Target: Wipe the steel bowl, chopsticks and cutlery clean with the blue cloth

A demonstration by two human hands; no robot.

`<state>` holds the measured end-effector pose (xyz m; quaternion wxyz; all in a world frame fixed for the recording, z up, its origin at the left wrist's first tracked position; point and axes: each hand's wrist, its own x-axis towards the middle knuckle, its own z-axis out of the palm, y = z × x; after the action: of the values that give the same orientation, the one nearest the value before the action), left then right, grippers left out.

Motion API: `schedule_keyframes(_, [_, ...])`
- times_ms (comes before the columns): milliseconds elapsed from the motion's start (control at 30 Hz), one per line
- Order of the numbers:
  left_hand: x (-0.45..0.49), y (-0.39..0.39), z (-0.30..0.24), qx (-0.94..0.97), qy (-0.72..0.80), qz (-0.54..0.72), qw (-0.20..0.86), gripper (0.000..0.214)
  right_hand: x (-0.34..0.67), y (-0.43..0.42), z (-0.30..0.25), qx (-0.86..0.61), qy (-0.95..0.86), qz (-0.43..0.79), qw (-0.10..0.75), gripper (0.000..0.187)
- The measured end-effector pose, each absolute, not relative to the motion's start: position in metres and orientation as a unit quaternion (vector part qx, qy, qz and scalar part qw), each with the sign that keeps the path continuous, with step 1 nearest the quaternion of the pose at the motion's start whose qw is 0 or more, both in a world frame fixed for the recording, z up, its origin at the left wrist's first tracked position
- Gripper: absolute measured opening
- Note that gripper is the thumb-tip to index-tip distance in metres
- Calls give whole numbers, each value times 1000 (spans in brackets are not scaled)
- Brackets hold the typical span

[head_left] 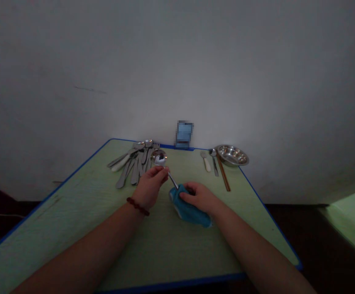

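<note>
A shiny metal ladle [159,157] is held above the table, its round bowl pointing away from me. My left hand [150,185], with a dark red bead bracelet at the wrist, pinches the handle just below the bowl. My right hand [198,197] is closed on a blue cloth [189,210], which wraps the far end of the handle. Part of the cloth hangs down towards the right. Behind my left hand lies a heap of metal cutlery [137,163], with spoons, forks and flat handles overlapping.
The pale green table [165,253] has a blue edge and stands against a grey wall. On its right lie a small white-handled fork [206,161], a spoon [214,162] and brown chopsticks [223,171]. A metal bowl [232,156] sits at the back-right edge. A blurred phone-like device [184,134] stands at the back.
</note>
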<state>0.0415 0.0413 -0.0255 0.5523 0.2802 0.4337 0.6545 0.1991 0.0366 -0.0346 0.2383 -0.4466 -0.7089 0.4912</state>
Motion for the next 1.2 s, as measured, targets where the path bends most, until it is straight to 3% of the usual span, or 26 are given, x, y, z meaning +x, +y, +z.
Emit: schedule_keyframes(1200, [35, 45, -20, 278, 436, 673, 530, 12, 205, 38, -37, -431, -736, 467, 235, 29])
